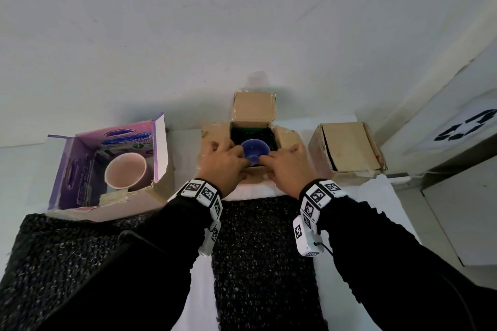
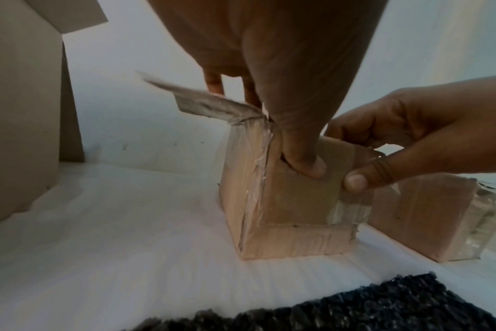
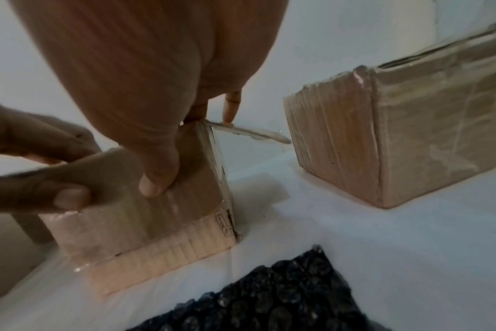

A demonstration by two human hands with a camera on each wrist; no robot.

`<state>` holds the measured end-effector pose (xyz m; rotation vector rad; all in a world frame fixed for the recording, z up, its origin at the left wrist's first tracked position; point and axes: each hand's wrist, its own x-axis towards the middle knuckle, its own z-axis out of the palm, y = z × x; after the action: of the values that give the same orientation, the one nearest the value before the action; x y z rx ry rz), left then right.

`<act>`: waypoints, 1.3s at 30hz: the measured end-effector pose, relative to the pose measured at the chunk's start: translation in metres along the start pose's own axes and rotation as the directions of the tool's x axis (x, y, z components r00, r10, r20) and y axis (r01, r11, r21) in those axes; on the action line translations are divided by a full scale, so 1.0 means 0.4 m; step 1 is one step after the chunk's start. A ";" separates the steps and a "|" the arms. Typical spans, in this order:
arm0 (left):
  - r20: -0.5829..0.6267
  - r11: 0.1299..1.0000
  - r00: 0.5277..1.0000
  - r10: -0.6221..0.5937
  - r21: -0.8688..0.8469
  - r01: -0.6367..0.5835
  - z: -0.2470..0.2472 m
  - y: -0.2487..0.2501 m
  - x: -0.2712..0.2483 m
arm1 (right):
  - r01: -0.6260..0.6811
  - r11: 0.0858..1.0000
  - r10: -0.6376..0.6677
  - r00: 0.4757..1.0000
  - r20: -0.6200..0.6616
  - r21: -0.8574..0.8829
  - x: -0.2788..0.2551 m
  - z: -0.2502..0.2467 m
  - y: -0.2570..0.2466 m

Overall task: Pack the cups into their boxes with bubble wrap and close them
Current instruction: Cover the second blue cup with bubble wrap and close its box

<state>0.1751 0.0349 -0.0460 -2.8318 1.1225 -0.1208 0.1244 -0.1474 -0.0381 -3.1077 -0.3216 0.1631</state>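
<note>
You have three boxes: one purple (image 1: 80, 169), two brown (image 1: 252, 113) (image 1: 347, 148); two cups, pink (image 1: 125, 169) and blue (image 1: 254, 150); two black bubble-wrap sheets (image 1: 263, 263) (image 1: 67, 263); two hands (image 1: 224, 164) (image 1: 289, 166).

Three boxes in a row: left box (image 1: 80, 169), middle box (image 1: 254, 126), right box (image 1: 347, 146).

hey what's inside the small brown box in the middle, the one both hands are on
A blue cup lying on dark bubble wrap lining the middle box. Left hand and right hand cover its near edge; the box bottom is hidden.

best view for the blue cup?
Head view: it looks down into the open middle box and shows the blue cup upside down between both hands. Both wrist views show only the box's outer walls; the cup is hidden.
</note>
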 end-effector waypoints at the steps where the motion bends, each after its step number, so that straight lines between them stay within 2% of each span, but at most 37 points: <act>1: 0.011 1.000 1.000 -0.029 0.002 0.029 -0.008 0.002 -0.003 | 0.000 1.000 0.000 1.000 0.011 -0.016 -0.001 0.001 -0.002; 6: 0.085 0.994 0.995 -0.061 0.094 0.052 -0.025 0.015 -0.009 | 0.011 0.997 -0.004 0.996 0.088 -0.082 0.008 -0.012 -0.009; 11: 0.055 0.995 0.997 -0.056 0.085 0.051 -0.032 0.010 -0.015 | 0.009 0.998 -0.008 1.000 0.007 -0.069 -0.009 0.006 -0.014; 15: 0.123 0.986 0.989 -0.082 0.157 0.062 -0.043 -0.010 -0.022 | -0.003 1.000 0.003 1.000 0.027 -0.005 -0.007 0.009 -0.016; 18: 0.125 0.984 0.988 -0.093 0.162 0.072 -0.043 -0.004 -0.022 | -0.020 0.999 0.020 1.000 0.001 0.030 -0.005 0.015 -0.013; 24: 0.178 0.957 0.970 -0.165 0.268 0.114 -0.064 0.016 -0.027 | 0.002 0.999 -0.002 1.000 0.002 -0.041 -0.003 0.016 -0.012; 29: 0.197 0.959 0.968 -0.156 0.265 0.100 -0.064 0.028 -0.027 | -0.013 0.997 0.015 0.999 0.032 -0.073 0.010 0.013 -0.017; 36: 0.213 0.973 0.967 -0.143 0.207 0.099 -0.068 0.026 -0.026 | 0.038 0.999 -0.037 0.993 -0.115 0.007 -0.002 0.046 -0.010; 39: 0.214 0.973 0.964 -0.158 0.201 0.115 -0.070 0.026 -0.032 | 0.020 0.998 -0.027 0.991 -0.132 -0.054 -0.004 0.036 -0.004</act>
<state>0.1559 0.0344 -0.0201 -2.6702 0.8221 0.0853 0.1209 -0.1461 -0.0524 -3.1448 -0.3650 -0.0531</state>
